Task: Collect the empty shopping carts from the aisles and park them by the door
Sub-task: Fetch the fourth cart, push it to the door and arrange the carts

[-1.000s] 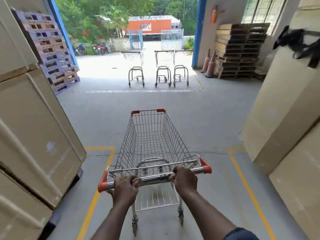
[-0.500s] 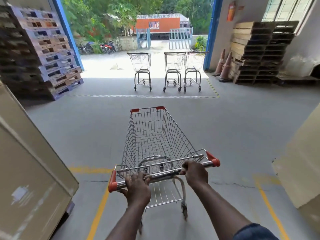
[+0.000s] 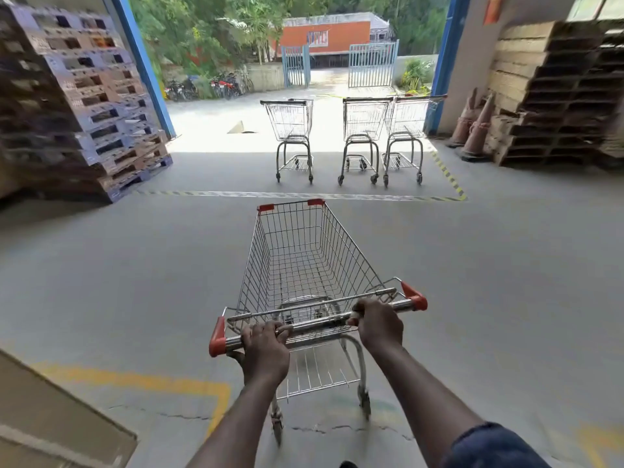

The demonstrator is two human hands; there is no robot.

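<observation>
Both hands clench the handle bar of an empty wire shopping cart at 6 o'clock: the left hand near the bar's left end, the right hand toward its right. Three parked carts stand at 12 o'clock by the open doorway, beyond a striped floor line.

1. A warehouse loading bay: bare concrete floor with yellow lane lines
2. Stacked pallets left, wooden pallets right
3. Wide blue-framed doorway onto a yard
4. Traffic cones and parked carts beside it
</observation>
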